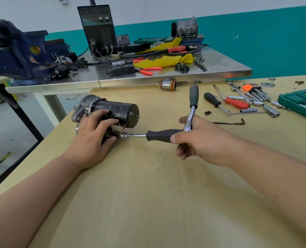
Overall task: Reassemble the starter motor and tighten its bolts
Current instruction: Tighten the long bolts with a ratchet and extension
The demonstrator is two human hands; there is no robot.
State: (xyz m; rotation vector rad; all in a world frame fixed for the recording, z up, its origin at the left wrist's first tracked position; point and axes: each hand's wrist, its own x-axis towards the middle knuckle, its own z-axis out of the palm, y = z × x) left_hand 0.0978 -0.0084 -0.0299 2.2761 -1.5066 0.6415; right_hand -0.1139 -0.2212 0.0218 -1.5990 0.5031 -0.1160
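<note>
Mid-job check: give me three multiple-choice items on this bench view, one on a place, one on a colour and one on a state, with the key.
1. Where is the loose armature? A on the floor; B at the far edge of the wooden table, beyond the starter motor; C on a chair.
2. What colour is the handle of the screwdriver just right of the black-handled screwdriver? A yellow; B blue; C red.
3. What is the left hand doing? A gripping the motor's body; B lying flat on the table; C hanging off the table.
Key: B, it lies by the table's far edge; C, its handle is plainly red; A, its fingers curl over the black housing.
</note>
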